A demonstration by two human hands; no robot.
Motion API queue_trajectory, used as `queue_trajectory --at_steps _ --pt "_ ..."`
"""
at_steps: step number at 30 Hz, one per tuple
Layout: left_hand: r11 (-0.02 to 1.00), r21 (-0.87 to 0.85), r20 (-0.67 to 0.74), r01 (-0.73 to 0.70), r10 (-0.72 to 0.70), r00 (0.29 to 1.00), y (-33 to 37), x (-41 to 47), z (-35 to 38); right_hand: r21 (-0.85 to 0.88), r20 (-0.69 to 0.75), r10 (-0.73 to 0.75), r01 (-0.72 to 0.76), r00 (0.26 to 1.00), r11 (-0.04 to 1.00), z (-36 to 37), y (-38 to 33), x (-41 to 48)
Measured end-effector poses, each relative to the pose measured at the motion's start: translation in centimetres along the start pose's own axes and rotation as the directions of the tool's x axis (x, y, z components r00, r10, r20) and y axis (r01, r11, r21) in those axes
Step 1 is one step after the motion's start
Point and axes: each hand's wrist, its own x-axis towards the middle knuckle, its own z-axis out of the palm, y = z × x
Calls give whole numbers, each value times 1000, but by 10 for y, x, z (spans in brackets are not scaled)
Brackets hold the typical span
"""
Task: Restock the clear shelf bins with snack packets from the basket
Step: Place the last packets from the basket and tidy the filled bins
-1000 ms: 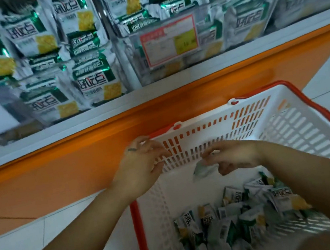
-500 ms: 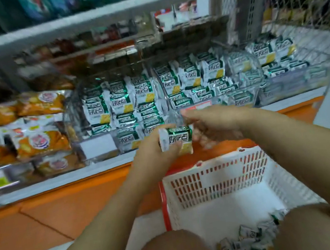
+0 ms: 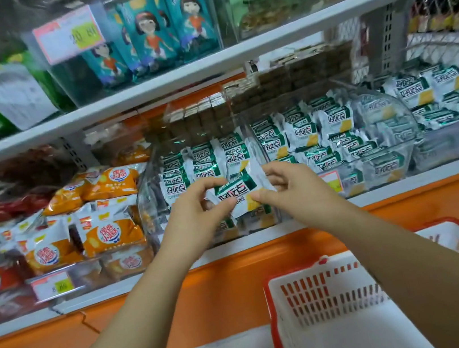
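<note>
The left hand (image 3: 195,213) and right hand (image 3: 292,191) each pinch an end of one glossy green-and-white snack packet (image 3: 237,193). It is tilted, just in front of a clear plastic bin (image 3: 144,197) of like packets on the lower shelf (image 3: 403,188). The hands hide the bin's front. The white slotted basket (image 3: 323,294), red-rimmed, is cut off below and partly covered by the right forearm, so its contents cannot be seen.

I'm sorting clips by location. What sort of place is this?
Most likely a shop aisle, a supermarket or convenience store: price tags on clear shelf bins of identical snack packets, and a red-rimmed white shopping basket below. The left hand and right hand pinch one green-and-white packet.
</note>
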Motion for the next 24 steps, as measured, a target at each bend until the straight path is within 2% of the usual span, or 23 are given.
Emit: queue_trajectory --at_steps 2,5,8,10,14,16,18,20,24 --pt "997 77 -67 -3 8 998 -1 23 1 -71 -107 2 -9 994 997 -7 7 8" --pt "984 176 -107 12 7 994 -3 58 5 -307 -214 28 -94 976 947 -21 26 16" --pt "942 335 -79 6 22 997 -8 91 15 -419 -170 81 -147 982 896 -25 36 16" --pt "929 369 -60 -7 32 998 -12 109 24 -474 -151 68 -133 986 870 -27 38 16" --pt "897 442 -45 -14 38 998 -19 134 42 -439 -155 62 -125 986 890 -31 39 18" --pt "844 536 -34 -12 36 999 -24 141 49 -469 -159 45 -116 986 876 -32 41 18" --pt "714 700 -31 -7 40 999 -30 144 55 -512 -181 15 -108 983 853 -32 41 19" --pt "623 782 -47 8 47 998 -32 141 58 -566 -201 -15 -103 980 818 -31 39 20" --pt "566 824 -39 13 33 999 -30 141 60 -607 -200 -6 -119 980 786 -26 39 21"
